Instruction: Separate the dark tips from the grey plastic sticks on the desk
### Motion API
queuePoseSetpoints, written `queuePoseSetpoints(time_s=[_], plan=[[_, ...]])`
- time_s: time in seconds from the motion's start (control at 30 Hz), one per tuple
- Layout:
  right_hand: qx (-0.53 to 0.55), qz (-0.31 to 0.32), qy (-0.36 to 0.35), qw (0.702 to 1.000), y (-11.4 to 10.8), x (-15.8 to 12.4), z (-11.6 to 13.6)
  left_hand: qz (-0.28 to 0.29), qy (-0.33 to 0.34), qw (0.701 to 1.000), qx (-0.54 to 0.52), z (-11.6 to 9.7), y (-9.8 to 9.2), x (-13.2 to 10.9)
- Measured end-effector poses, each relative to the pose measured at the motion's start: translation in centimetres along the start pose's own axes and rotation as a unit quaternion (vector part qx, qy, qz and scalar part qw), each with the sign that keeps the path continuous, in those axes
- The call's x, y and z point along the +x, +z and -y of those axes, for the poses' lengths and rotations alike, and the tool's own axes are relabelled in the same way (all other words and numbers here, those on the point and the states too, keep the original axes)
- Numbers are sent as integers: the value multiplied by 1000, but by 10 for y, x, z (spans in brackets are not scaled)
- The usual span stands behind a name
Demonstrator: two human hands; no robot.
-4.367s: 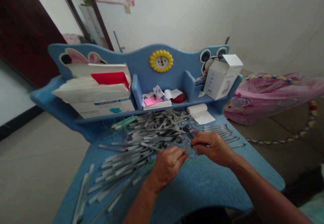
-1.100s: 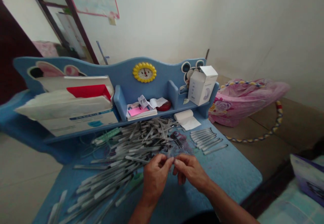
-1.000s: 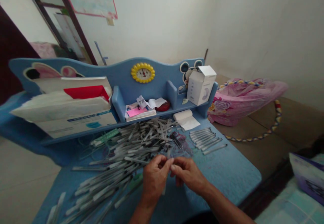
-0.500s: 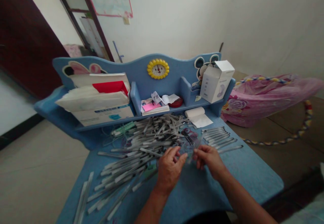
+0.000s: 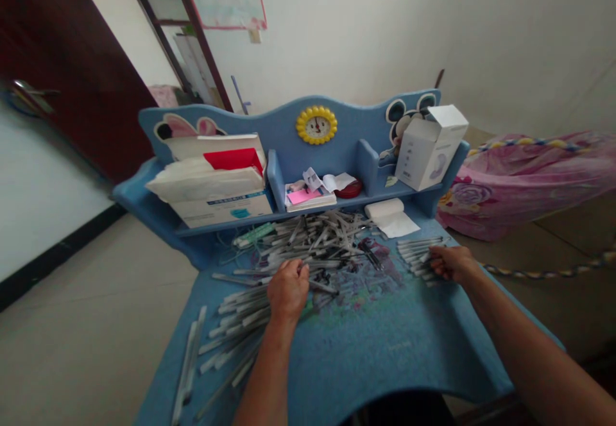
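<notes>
A big loose pile of grey pens [image 5: 308,237] covers the back and left of the blue child's desk [image 5: 366,342]. My left hand [image 5: 287,290] rests on the near edge of that pile, its fingers curled down and pinched on a pen. A neat row of pens [image 5: 414,248] lies at the desk's right side. My right hand [image 5: 450,263] lies on the near end of this row, fingers closed on a pen there. Both forearms reach in from the bottom of the view.
The desk's back shelf holds white packs and a red book [image 5: 216,179], small papers [image 5: 308,194], a white box [image 5: 430,147] and a yellow clock [image 5: 316,124]. A tissue roll [image 5: 389,215] lies under the shelf. A pink bag [image 5: 524,176] sits to the right, a dark door [image 5: 72,73] to the left.
My hands were together over the desk's middle, working a pen between them. They have parted: the right went to the neat row, the left to the pile.
</notes>
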State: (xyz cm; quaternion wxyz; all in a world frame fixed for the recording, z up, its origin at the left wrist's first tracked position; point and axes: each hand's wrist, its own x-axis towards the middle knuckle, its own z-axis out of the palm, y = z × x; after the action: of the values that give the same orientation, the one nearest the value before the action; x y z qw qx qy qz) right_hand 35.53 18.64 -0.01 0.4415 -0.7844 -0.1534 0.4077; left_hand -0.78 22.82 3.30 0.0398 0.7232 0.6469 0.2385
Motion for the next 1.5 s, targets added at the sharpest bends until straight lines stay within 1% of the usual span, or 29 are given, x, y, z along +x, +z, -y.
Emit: queuePoseSetpoints(time_s=[0.1, 0.17, 0.27, 0.37, 0.47, 0.57, 0.67, 0.77, 0.87, 0.93, 1.03, 1.13, 1.23, 1.33, 1.4, 1.5], plan=[[-39, -6, 11, 999, 0, 1, 2, 10, 6, 1000, 3, 0, -1, -1], [-60, -6, -3, 998, 0, 0, 4, 7, 17, 1000, -2, -1, 1, -1], [-94, -2, -47, 994, 2, -5, 6, -2, 44, 999, -16, -4, 6, -3], [-143, 17, -114, 983, 11, -17, 5, -11, 80, 996, -31, -9, 13, -6], [-208, 66, -202, 955, 33, -34, 5, -18, 130, 990, -55, -17, 21, -11], [-281, 116, -279, 911, 67, -50, 9, -23, 183, 980, -77, -25, 28, -17], [-352, 127, -339, 863, 102, -60, 18, -32, 230, 969, -86, -30, 33, -22], [-417, 114, -353, 830, 130, -62, 29, -44, 243, 965, -89, -32, 34, -25], [-466, 102, -343, 809, 147, -59, 38, -50, 230, 967, -98, -31, 34, -26], [-485, 102, -341, 799, 152, -58, 41, -56, 215, 969, -109, -31, 33, -26], [-498, 106, -348, 787, 149, -60, 43, -58, 182, 970, -148, -31, 30, -25], [-498, 103, -354, 785, 137, -69, 38, -30, 119, 969, -214, -31, 28, -22], [-479, 99, -356, 796, 123, -81, 29, 13, 27, 956, -293, -32, 28, -20], [-447, 106, -350, 816, 113, -93, 15, 65, -66, 926, -366, -33, 30, -19], [-419, 119, -347, 831, 110, -100, 5, 87, -93, 913, -388, -34, 31, -20], [-375, 139, -347, 848, 111, -111, -9, 105, -100, 905, -399, -37, 31, -21]])
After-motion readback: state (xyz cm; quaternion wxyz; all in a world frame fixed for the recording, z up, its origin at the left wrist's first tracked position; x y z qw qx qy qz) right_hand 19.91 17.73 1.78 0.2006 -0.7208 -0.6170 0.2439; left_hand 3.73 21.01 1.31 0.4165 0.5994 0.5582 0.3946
